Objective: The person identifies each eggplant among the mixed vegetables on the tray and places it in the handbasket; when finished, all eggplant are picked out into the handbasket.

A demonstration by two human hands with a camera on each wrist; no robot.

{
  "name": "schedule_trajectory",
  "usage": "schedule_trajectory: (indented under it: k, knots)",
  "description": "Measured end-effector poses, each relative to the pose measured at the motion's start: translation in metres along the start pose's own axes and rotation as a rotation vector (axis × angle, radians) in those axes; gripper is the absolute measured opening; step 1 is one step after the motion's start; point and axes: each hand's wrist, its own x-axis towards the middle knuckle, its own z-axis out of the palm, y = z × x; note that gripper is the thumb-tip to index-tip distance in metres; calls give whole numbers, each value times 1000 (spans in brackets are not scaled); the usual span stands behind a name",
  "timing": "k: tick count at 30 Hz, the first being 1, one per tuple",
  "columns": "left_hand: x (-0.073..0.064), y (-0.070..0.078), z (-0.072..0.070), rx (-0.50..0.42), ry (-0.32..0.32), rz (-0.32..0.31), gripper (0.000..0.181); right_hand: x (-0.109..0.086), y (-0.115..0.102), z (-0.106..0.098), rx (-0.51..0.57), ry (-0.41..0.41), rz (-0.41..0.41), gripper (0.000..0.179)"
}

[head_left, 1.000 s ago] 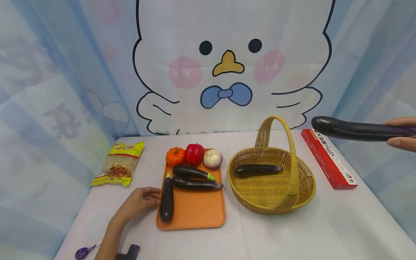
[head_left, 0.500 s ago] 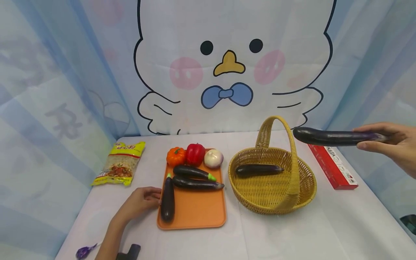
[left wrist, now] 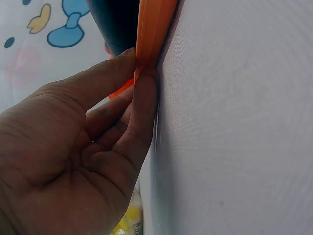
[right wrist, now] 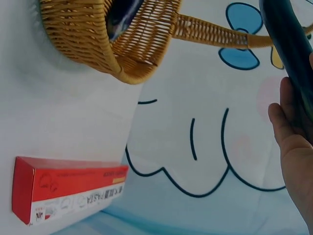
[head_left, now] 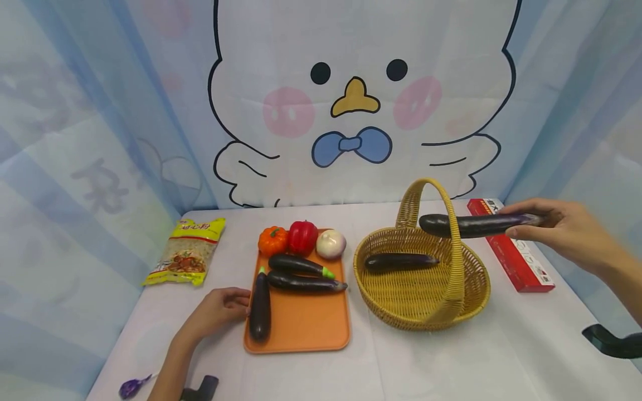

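My right hand (head_left: 567, 225) grips a long dark eggplant (head_left: 481, 225) by its stem end, holding it level above the wicker basket (head_left: 381, 301). Its blunt end reaches past the near side of the arched handle (head_left: 455, 267) in the head view. Another eggplant (head_left: 401, 262) lies inside the basket. At the left, my left hand (head_left: 218, 312) pinches the edge of an orange tray (head_left: 311, 328); the left wrist view shows thumb and fingers on its rim (left wrist: 154, 29). On the tray lie three eggplants, one (head_left: 259, 312) along the left edge near my fingers.
A small pumpkin (head_left: 273, 240), red pepper (head_left: 303, 238) and white-purple round vegetable (head_left: 331, 244) sit at the tray's back. A yellow food packet (head_left: 188, 253) lies at the left, a red pasta box (head_left: 521, 264) at the right. A purple item (head_left: 132, 388) lies front left.
My right hand has come in from the right edge and carried the eggplant left and lower, over the basket. My left hand stays at the tray.
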Motion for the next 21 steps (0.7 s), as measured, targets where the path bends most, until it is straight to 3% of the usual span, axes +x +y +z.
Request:
schedule_trajectory:
  k: [8,13,21]
  knots:
    - [-1,2,0,-9,5,-22,40,12,-2,20,21,-118,-15,37]
    - [0,1,0,-12,-1,-10,41,18,-1,33,119,-190,-46,36]
    - [2,-2,0,-25,-2,-20,41,24,-3,53,180,-240,-64,34]
